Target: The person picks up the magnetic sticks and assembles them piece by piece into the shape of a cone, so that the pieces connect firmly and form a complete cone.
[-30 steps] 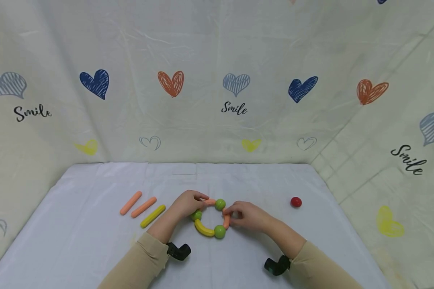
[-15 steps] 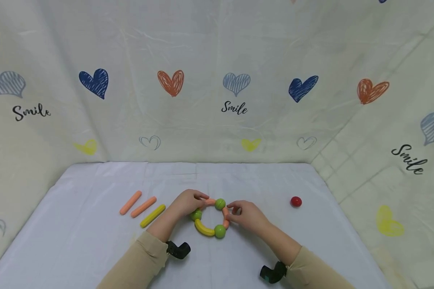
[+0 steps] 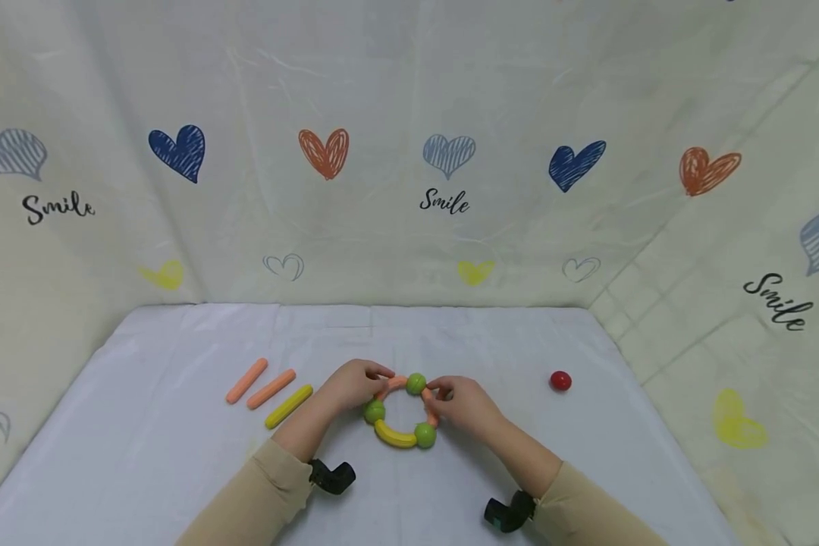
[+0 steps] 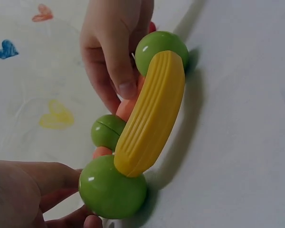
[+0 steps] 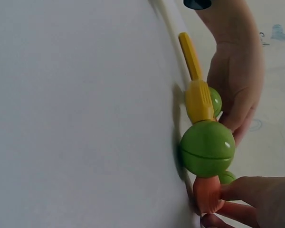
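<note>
Three green balls, one orange curved piece at the upper left, another at the right and a yellow curved piece (image 3: 395,435) together make a ring on the white table. The balls sit at the top (image 3: 416,384), the left (image 3: 374,412) and the lower right (image 3: 425,435). My left hand (image 3: 352,384) holds the upper-left orange curved piece (image 3: 396,382), its fingers partly hiding it. My right hand (image 3: 469,402) pinches the right-hand orange curved piece (image 5: 208,194) between thumb and fingers. In the left wrist view the yellow curved piece (image 4: 154,114) shows ridges along its side.
Two straight orange sticks (image 3: 247,381) (image 3: 271,389) and a straight yellow stick (image 3: 289,406) lie left of the ring. A red ball (image 3: 560,381) rests to the right. A curtain printed with hearts (image 3: 324,154) stands behind the table.
The ring's lower part, with the yellow curved piece and the lower-right green ball, has shifted slightly right. My right hand's grip has changed a little; the left hand has hardly moved.
</note>
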`<move>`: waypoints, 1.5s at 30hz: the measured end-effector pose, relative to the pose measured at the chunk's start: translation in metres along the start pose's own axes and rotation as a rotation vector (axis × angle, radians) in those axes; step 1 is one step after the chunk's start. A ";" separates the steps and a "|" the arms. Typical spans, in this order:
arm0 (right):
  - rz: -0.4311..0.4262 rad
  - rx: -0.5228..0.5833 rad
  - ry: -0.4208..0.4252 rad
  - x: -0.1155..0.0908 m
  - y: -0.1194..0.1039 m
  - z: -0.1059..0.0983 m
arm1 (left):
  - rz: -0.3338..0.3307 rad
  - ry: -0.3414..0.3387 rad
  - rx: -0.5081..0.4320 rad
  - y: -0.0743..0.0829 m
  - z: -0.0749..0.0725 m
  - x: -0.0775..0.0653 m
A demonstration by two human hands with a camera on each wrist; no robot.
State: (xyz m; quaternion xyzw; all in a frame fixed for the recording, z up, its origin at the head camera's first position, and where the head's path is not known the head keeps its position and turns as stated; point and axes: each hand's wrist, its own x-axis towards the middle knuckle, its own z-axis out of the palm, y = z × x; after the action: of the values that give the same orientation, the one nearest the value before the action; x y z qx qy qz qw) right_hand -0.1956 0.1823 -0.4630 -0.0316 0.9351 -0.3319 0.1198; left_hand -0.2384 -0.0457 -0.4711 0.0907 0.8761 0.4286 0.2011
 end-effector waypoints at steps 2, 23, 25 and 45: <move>0.010 0.012 -0.003 0.001 0.000 -0.001 | -0.005 -0.006 0.017 0.000 0.001 -0.002; -0.027 0.059 -0.122 0.027 0.004 -0.006 | -0.048 0.042 0.039 -0.007 0.004 -0.029; -0.036 0.069 -0.135 0.028 0.004 -0.007 | -0.051 0.046 0.041 -0.009 0.005 -0.028; -0.096 0.175 -0.222 0.035 0.018 -0.013 | 0.051 0.113 0.082 -0.016 -0.020 -0.044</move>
State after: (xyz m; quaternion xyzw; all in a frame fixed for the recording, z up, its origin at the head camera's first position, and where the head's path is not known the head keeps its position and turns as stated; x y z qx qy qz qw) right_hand -0.2326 0.1995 -0.4718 -0.1025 0.8810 -0.4119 0.2089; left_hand -0.2075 -0.0841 -0.4604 0.0967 0.9003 0.4018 0.1365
